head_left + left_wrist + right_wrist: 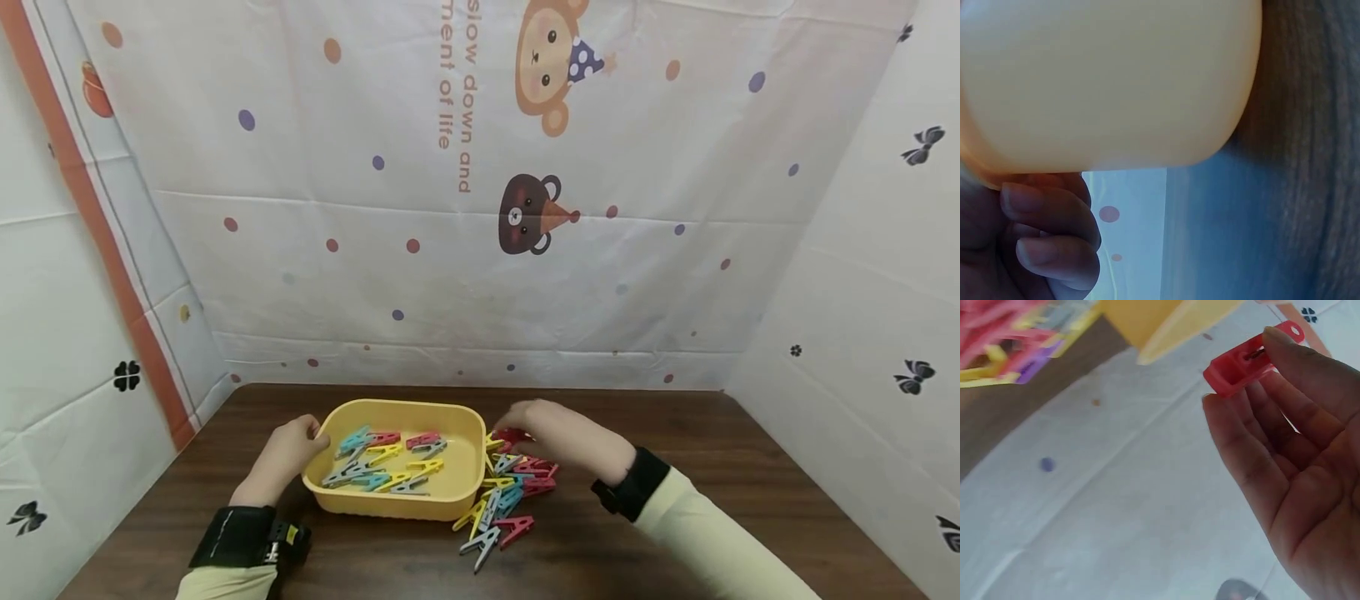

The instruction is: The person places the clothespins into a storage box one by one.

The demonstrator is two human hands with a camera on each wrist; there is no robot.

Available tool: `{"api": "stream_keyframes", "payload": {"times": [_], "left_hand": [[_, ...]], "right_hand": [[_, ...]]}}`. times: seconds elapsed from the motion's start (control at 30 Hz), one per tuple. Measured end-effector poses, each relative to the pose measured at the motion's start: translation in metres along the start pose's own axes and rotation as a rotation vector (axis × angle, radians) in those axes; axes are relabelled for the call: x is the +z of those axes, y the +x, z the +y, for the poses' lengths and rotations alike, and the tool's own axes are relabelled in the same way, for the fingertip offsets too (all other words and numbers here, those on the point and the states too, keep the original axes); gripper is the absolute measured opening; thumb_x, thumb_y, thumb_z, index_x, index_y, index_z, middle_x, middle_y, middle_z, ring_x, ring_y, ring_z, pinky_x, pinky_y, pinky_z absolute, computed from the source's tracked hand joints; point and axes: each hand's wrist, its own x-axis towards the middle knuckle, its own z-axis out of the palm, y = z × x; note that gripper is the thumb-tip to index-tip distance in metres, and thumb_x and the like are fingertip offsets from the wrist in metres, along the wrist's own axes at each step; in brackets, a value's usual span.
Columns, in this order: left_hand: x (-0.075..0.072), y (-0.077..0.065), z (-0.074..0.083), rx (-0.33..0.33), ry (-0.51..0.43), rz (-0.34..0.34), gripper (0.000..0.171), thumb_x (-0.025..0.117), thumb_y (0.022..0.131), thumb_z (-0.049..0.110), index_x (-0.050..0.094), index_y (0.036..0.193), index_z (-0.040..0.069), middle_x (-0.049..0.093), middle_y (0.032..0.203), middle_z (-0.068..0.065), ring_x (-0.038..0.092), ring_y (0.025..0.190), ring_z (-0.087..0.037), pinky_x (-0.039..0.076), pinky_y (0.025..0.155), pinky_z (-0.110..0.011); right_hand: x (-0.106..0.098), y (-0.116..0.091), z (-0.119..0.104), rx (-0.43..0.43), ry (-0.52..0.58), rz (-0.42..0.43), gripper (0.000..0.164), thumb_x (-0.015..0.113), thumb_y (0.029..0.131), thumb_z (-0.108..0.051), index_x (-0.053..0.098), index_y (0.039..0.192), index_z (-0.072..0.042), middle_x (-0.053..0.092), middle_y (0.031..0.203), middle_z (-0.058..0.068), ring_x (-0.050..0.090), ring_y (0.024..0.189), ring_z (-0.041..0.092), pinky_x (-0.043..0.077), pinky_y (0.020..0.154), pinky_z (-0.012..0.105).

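Note:
My left hand (287, 457) grips the left rim of a yellow plastic basket (386, 505). In the left wrist view, curled fingers (1054, 215) show beside the basket's pale outer wall (1116, 81). My right hand (566, 437) is raised over the loose pile to the right of the basket. Between thumb and fingers it pinches a red clothespin (1252, 357), plain to see in the right wrist view. Several clothespins (386, 479) in blue, yellow, grey and red lie inside the basket.
A heap of mixed clothespins (517, 483) lies on the dark wooden table (630, 533), right against the basket's right side. Two of the nearest are a grey clothespin (482, 546) and a red clothespin (514, 528). Printed white cloth (450, 283) hangs behind and at both sides.

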Motion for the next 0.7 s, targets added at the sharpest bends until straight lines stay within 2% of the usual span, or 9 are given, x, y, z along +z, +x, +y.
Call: {"api": "stream_keyframes", "payload": {"times": [0.2, 0.33, 0.43, 0.57, 0.7], "left_hand": [[0.0, 0.001, -0.001, -0.026, -0.006, -0.002, 0.014, 0.057, 0.094, 0.012, 0.051, 0.088, 0.001, 0.048, 0.073, -0.006, 0.05, 0.064, -0.017, 0.039, 0.058, -0.028], [0.001, 0.001, -0.001, -0.03, -0.01, -0.001, 0.015, 0.057, 0.094, 0.012, 0.051, 0.087, 0.001, 0.047, 0.073, -0.006, 0.049, 0.064, -0.017, 0.039, 0.058, -0.028], [0.002, 0.001, -0.001, -0.02, -0.017, 0.001, 0.015, 0.057, 0.095, 0.012, 0.049, 0.086, 0.001, 0.046, 0.073, -0.006, 0.049, 0.064, -0.018, 0.039, 0.058, -0.029], [0.004, 0.001, -0.001, -0.01, -0.011, 0.008, 0.016, 0.057, 0.095, 0.012, 0.048, 0.086, 0.002, 0.045, 0.073, -0.006, 0.048, 0.065, -0.018, 0.039, 0.059, -0.029], [0.005, 0.002, -0.003, -0.001, 0.007, 0.023, 0.017, 0.058, 0.095, 0.012, 0.048, 0.085, 0.002, 0.045, 0.073, -0.006, 0.048, 0.065, -0.018, 0.038, 0.059, -0.029]], "right_hand": [[-0.013, 0.062, -0.022, 0.015, -0.008, -0.043, 0.025, 0.075, 0.091, -0.012, 0.075, 0.116, -0.01, 0.076, 0.109, 0.005, 0.068, 0.093, 0.014, 0.056, 0.084, 0.027], [-0.011, 0.106, -0.04, 0.036, -0.033, -0.1, 0.02, 0.077, 0.089, -0.01, 0.077, 0.11, -0.01, 0.076, 0.104, 0.004, 0.067, 0.09, 0.014, 0.055, 0.085, 0.026], [-0.004, 0.134, -0.053, 0.051, -0.075, -0.145, 0.016, 0.076, 0.09, -0.009, 0.077, 0.107, -0.009, 0.075, 0.1, 0.003, 0.063, 0.085, 0.012, 0.053, 0.08, 0.023], [0.012, 0.157, -0.067, 0.141, -0.087, -0.227, 0.019, 0.074, 0.091, -0.005, 0.077, 0.108, -0.011, 0.073, 0.102, 0.001, 0.059, 0.079, 0.011, 0.051, 0.072, 0.021], [0.031, 0.17, -0.072, 0.228, -0.101, -0.274, 0.019, 0.073, 0.09, -0.001, 0.076, 0.106, -0.012, 0.073, 0.103, 0.001, 0.057, 0.078, 0.013, 0.051, 0.07, 0.024]]}}
